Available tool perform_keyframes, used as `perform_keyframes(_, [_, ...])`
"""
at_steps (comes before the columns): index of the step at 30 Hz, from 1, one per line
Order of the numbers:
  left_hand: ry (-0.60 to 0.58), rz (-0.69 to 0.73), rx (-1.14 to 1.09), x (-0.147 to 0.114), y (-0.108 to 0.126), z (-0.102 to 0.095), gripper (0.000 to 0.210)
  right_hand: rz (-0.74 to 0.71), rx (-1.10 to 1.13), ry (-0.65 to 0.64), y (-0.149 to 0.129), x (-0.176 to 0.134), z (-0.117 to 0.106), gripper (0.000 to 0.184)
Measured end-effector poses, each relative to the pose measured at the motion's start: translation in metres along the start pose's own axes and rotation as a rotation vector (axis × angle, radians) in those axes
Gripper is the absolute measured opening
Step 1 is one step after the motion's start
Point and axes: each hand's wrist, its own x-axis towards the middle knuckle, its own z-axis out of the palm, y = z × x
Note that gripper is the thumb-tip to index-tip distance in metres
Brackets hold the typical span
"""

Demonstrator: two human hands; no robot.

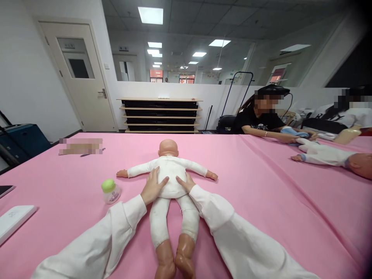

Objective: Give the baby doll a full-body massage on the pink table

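Observation:
A baby doll (pixel 173 180) with a white cloth body lies stretched out on the table, its arms spread wide and its bare feet towards me. Only the smooth crown and back of its head show; the face is out of sight, so it appears to lie front down. My left hand (pixel 154 185) rests on the left side of the doll's torso, thumb spread inward. On the opposite side, my right hand (pixel 187 183) lies the same way, its thumb pointing to the middle. Both hands are open against the white cloth; some right fingers are hidden. Left of the doll stands a green-lidded jar (pixel 111 191).
Pink cloth (pixel 247 209) covers the table. At left lie a white box-like object (pixel 17 221) and a dark phone-like object (pixel 6 190). Across at right, a person (pixel 261 116) handles blue cloth near another doll (pixel 334 155). Shelves (pixel 161 115) stand behind.

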Motion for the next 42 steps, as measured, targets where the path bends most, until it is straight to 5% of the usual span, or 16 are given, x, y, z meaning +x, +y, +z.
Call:
perform_keyframes(5, [-0.033,-0.077,0.229,0.003,0.009,0.013,0.084,0.156,-0.059,-0.034,-0.025,0.002,0.005,0.097])
perform_keyframes(9, [0.033,-0.105,0.216,0.017,0.002,0.012,0.076,0.147,-0.06,-0.029,-0.015,0.012,0.005,0.079])
perform_keyframes(14, [0.167,-0.076,-0.017,0.03,-0.019,0.019,0.037,0.095,-0.089,0.073,0.001,0.021,0.009,0.036])
perform_keyframes(17, [0.263,-0.101,-0.101,0.03,-0.026,0.023,0.02,0.085,-0.101,0.13,0.004,0.02,0.009,0.029])
perform_keyframes(20, [0.325,-0.119,-0.087,0.021,-0.02,0.024,0.024,0.059,-0.107,0.176,0.0,0.016,0.011,0.027])
perform_keyframes(27, [0.203,0.019,0.196,-0.008,0.013,0.026,0.058,-0.041,-0.277,0.121,-0.021,-0.005,0.02,0.076])
perform_keyframes(31, [0.176,0.004,0.197,0.0,0.008,0.024,0.059,0.018,-0.27,0.084,-0.027,-0.007,0.014,0.07])
perform_keyframes(38, [0.214,-0.001,-0.052,0.028,-0.019,0.023,0.022,0.077,-0.227,0.096,-0.014,0.013,0.009,0.042])
perform_keyframes(42, [0.268,0.006,-0.065,0.026,-0.023,0.024,0.024,0.054,-0.244,0.114,-0.007,0.015,0.009,0.029])
